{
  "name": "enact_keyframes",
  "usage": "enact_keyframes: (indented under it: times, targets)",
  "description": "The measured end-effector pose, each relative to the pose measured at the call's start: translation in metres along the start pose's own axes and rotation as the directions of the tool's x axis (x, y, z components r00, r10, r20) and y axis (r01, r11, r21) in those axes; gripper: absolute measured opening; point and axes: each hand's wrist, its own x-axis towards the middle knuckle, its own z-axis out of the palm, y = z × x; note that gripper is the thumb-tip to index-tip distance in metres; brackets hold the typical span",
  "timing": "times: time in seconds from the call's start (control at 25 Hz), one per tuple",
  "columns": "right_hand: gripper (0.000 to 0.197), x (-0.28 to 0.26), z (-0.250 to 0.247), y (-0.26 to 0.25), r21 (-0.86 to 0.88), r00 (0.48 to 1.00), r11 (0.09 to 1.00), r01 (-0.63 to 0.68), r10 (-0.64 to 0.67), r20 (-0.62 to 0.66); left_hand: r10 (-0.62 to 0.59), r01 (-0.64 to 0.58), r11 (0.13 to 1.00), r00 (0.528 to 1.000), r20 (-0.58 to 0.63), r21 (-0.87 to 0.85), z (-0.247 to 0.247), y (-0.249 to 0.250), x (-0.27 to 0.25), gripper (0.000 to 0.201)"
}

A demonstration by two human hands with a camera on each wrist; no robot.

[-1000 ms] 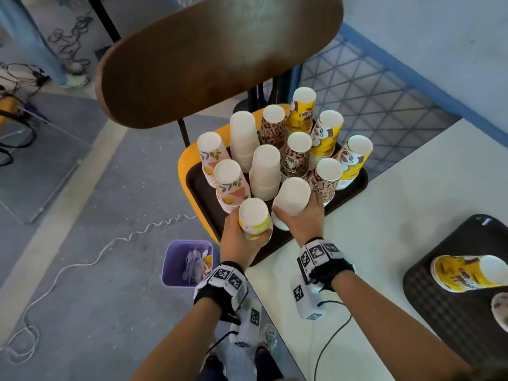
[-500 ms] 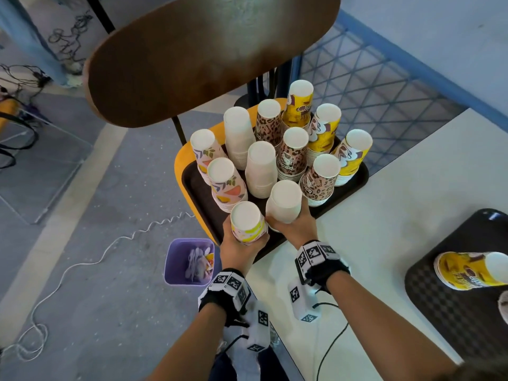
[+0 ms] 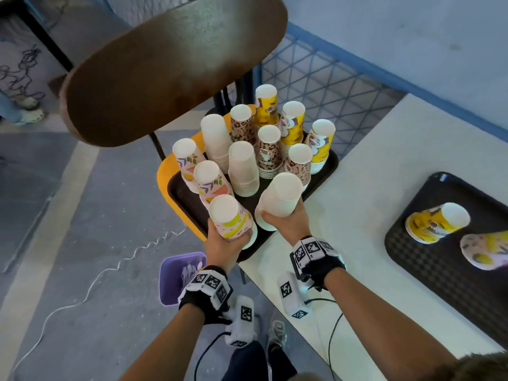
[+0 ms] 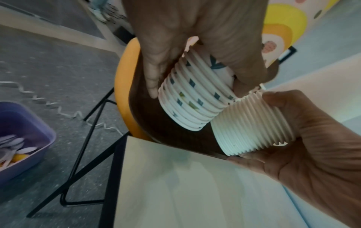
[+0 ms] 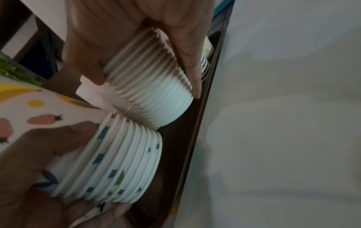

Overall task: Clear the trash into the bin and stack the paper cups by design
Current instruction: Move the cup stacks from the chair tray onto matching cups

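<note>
L hand grips fruit-print cup stack (inverted, rims ribbed).

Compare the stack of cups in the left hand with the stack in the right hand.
The left hand grips a fruit-print stack patterned in pink and yellow; the right hand grips a plain white stack with no print. The plain white stack looks taller than the fruit-print stack. Both are nested paper cups turned upside down, tilted, with their rims down at the near edge of the dark tray.
</note>
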Motion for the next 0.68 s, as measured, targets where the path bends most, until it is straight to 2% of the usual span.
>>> enact_keyframes:
  times: [0.16, 0.32, 0.4, 0.48, 0.6, 0.68]
  targets:
    - [0.075, -0.037, -0.035, -0.002, 0.029, 0.993, 0.999, -0.03, 0.033, -0.11, 0.05, -0.071, 0.99, 0.985, 0.167, 0.123, -0.005, 0.02, -0.009, 0.093]
    - [0.072, -0.071, -0.076, 0.007, 0.064, 0.956, 0.997, -0.048, 0.064, -0.285, 0.096, -0.174, 0.966, 0.93, 0.354, 0.194, 0.017, 0.049, -0.024, 0.085]
    - [0.073, -0.093, -0.102, 0.021, 0.102, 0.91, 0.993, -0.052, 0.089, -0.404, 0.135, -0.259, 0.947, 0.858, 0.495, 0.192, 0.039, 0.061, -0.042, 0.09]
    - [0.074, -0.108, -0.125, 0.033, 0.128, 0.869, 0.991, -0.048, 0.104, -0.484, 0.149, -0.317, 0.928, 0.798, 0.584, 0.196, 0.062, 0.069, -0.056, 0.082]
    - [0.072, -0.131, -0.162, 0.047, 0.174, 0.803, 0.984, -0.038, 0.134, -0.58, 0.172, -0.397, 0.901, 0.694, 0.699, 0.173, 0.097, 0.077, -0.083, 0.078]
    - [0.071, -0.145, -0.19, 0.052, 0.21, 0.771, 0.978, -0.019, 0.148, -0.62, 0.166, -0.422, 0.891, 0.65, 0.741, 0.17, 0.122, 0.082, -0.1, 0.071]
